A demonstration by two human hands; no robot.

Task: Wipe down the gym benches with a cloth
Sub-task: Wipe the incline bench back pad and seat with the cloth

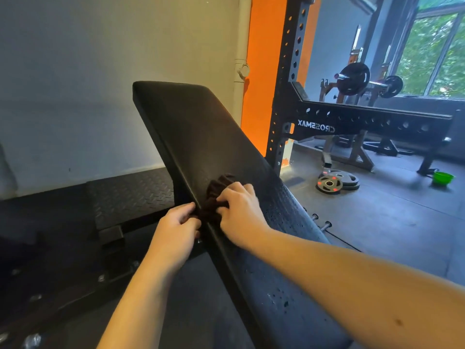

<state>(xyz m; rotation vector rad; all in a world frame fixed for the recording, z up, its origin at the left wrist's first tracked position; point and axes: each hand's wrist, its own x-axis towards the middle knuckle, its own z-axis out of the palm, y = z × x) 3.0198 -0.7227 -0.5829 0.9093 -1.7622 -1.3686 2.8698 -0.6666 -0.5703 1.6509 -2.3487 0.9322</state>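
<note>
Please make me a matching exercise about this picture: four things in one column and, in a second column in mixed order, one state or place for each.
1 cloth
2 bench pad
3 weight plates
4 bowl

A green, on the floor, far right
B dark, overlapping, flat on the floor
C bunched, held by left hand and right hand
D tilted, with water droplets

Pairs: 1-C; 2-D; 3-B; 4-A
</note>
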